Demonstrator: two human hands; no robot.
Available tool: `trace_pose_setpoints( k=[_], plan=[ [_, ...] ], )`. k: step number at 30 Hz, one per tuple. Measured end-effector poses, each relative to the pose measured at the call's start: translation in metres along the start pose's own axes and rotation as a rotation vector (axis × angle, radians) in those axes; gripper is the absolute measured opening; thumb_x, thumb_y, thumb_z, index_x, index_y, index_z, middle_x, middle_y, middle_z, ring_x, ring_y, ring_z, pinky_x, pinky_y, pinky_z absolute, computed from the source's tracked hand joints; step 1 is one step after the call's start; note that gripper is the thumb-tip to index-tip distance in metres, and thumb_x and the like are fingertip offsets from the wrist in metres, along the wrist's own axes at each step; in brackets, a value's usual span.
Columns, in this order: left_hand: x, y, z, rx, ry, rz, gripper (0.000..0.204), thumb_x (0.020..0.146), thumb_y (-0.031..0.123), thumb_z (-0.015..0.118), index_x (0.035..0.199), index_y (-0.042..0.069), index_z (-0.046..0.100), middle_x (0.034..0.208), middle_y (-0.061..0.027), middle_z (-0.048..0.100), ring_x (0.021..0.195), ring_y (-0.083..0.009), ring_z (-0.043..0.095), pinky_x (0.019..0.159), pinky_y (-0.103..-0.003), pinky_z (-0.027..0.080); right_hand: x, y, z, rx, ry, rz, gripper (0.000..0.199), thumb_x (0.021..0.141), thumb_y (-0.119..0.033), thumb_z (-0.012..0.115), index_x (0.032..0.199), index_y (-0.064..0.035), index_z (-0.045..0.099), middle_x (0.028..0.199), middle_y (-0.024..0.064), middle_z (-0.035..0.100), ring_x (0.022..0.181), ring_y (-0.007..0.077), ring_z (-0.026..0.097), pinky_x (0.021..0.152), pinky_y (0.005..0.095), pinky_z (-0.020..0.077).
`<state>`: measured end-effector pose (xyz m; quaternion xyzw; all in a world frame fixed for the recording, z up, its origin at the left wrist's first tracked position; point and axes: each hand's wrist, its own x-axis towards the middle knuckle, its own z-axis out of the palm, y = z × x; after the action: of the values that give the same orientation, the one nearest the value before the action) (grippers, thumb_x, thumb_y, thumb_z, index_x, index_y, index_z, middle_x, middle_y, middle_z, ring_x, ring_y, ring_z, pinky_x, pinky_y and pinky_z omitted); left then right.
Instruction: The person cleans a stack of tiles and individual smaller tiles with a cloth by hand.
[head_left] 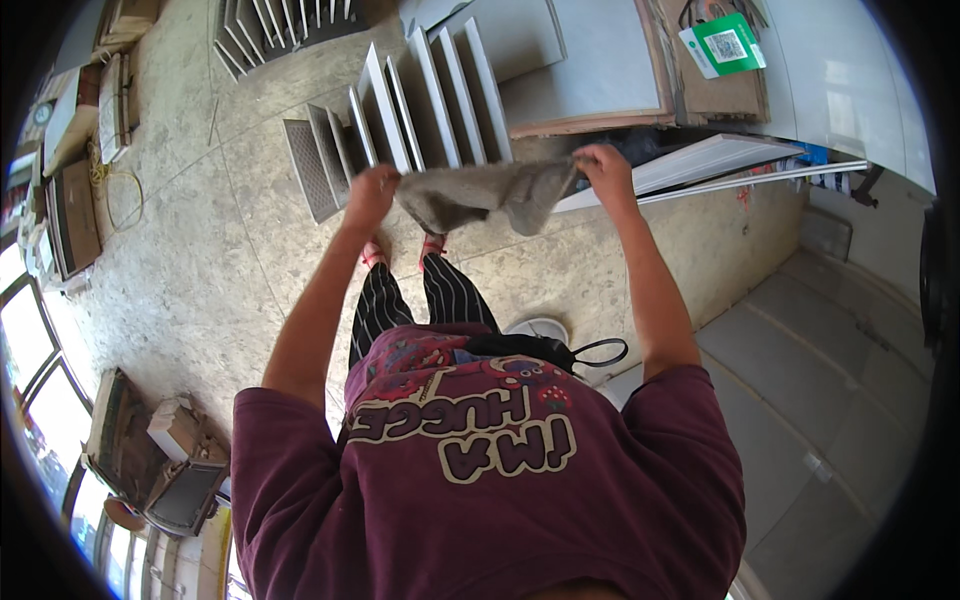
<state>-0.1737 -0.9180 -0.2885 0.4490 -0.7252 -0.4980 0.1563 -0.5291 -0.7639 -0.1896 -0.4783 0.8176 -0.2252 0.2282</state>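
Note:
A grey cloth hangs stretched between my two hands at arm's length in front of me. My left hand grips its left end and my right hand grips its right end. The cloth sags in the middle, above my feet in red sandals. Just beyond the cloth, several grey tiles stand on edge in a rack.
A second rack of tiles stands farther off. A large flat board and long white strips lie on the right. A round white bowl sits on the floor by my legs. Boxes and framed panels line the left side.

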Motion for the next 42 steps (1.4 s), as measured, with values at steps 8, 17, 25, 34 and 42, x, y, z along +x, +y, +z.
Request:
trace_pose_setpoints(
  k=[8,17,25,34,42],
  plan=[
    [0.119,-0.007,-0.063,0.111,0.214,0.025,0.017,0.085,0.013,0.055,0.096,0.003,0.063,0.073,-0.0076,0.064,0.059,-0.013,0.061,0.055,-0.027,0.049,0.135,-0.044,0.01,0.207,0.07,0.082,0.018,0.08,-0.012,0.057,0.095,-0.0063,0.065,0.088,0.0108,0.064,0.083,0.0231,0.061,0.073,0.032,0.0475],
    [0.128,-0.001,-0.062,0.161,0.38,0.148,0.016,0.082,0.018,0.059,0.092,0.007,0.066,0.085,-0.0113,0.066,0.078,-0.024,0.065,0.072,-0.032,0.049,0.149,-0.062,0.018,-0.038,0.194,-0.09,0.014,0.079,-0.015,0.06,0.091,-0.0116,0.067,0.086,0.0115,0.06,0.079,0.0266,0.059,0.071,0.0344,0.0473],
    [0.076,-0.048,0.005,0.144,0.211,-0.062,0.015,0.077,0.016,0.061,0.087,0.007,0.066,0.086,-0.0142,0.065,0.083,-0.0297,0.063,0.074,-0.036,0.049,0.093,0.0,0.068,-0.108,-0.047,-0.013,0.015,0.077,-0.013,0.059,0.089,-0.0137,0.067,0.09,0.0135,0.06,0.086,0.0317,0.059,0.075,0.0391,0.0477],
    [0.121,-0.057,0.007,0.164,0.31,-0.153,0.015,0.079,0.017,0.057,0.088,0.013,0.067,0.095,-0.0122,0.061,0.09,-0.0335,0.058,0.076,-0.041,0.047,0.136,-0.008,0.079,-0.114,0.001,-0.03,0.013,0.078,-0.014,0.059,0.089,-0.0135,0.066,0.093,0.0097,0.061,0.087,0.029,0.059,0.074,0.0377,0.0477],
    [0.184,-0.088,0.021,0.184,0.274,-0.221,0.022,0.077,0.023,0.064,0.096,0.013,0.068,0.086,-0.0112,0.067,0.08,-0.0263,0.064,0.071,-0.035,0.049,0.19,-0.018,0.106,-0.078,-0.025,0.014,0.015,0.079,-0.018,0.06,0.093,-0.014,0.064,0.094,0.007,0.062,0.088,0.0263,0.059,0.075,0.0356,0.0476]
  ],
)
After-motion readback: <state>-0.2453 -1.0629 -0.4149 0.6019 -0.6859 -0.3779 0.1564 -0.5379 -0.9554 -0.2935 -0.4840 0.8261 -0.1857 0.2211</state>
